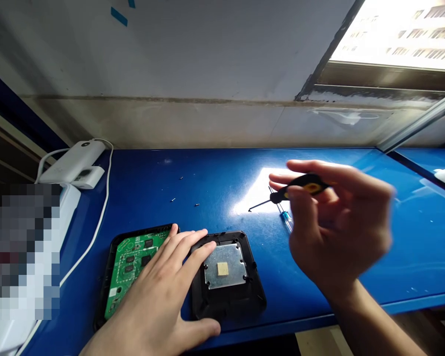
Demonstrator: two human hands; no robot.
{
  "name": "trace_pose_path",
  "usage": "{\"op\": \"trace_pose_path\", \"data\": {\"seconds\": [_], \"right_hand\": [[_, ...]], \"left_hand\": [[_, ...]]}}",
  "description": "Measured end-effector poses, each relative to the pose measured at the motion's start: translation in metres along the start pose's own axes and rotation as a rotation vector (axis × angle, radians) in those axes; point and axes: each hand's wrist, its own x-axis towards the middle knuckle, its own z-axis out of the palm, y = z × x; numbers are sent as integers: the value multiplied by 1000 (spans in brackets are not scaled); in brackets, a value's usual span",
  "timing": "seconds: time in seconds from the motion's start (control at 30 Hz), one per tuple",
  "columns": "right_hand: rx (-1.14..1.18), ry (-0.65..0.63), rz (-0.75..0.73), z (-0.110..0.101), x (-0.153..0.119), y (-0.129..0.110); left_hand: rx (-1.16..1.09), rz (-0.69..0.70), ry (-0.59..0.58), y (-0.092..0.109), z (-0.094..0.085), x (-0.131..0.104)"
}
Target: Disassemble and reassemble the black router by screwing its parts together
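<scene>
Black plastic cover (257,294), with its silver metal plate (233,281) and pale square pad (223,269), lies near the front edge of the blue table (215,173). The left hand (166,277), fingers spread, reaches over its left side and across the green circuit board (131,249) beside it. Farther right, the raised right hand (333,227) pinches a black-and-yellow screwdriver (310,186) above the table; near it lies a blue-handled screwdriver (287,220). Beyond the cover, three small screws (197,204) are scattered before the wall (207,123).
</scene>
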Motion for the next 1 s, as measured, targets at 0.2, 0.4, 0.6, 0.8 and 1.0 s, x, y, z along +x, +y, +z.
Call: {"op": "trace_pose_path", "data": {"seconds": [0.2, 0.4, 0.6, 0.8, 1.0], "right_hand": [[32, 66, -35, 4, 3, -2], [9, 17, -32, 3, 5, -2], [41, 39, 14, 3, 0, -2], [-2, -23, 33, 2, -1, 0], [69, 30, 55, 3, 2, -3]], "left_hand": [[-3, 16, 25, -1, 1, -3], [3, 36, 53, -3, 5, -3], [4, 41, 53, -2, 3, 0], [-5, 36, 51, -2, 4, -1], [-5, 27, 39, -1, 1, 0]]}}
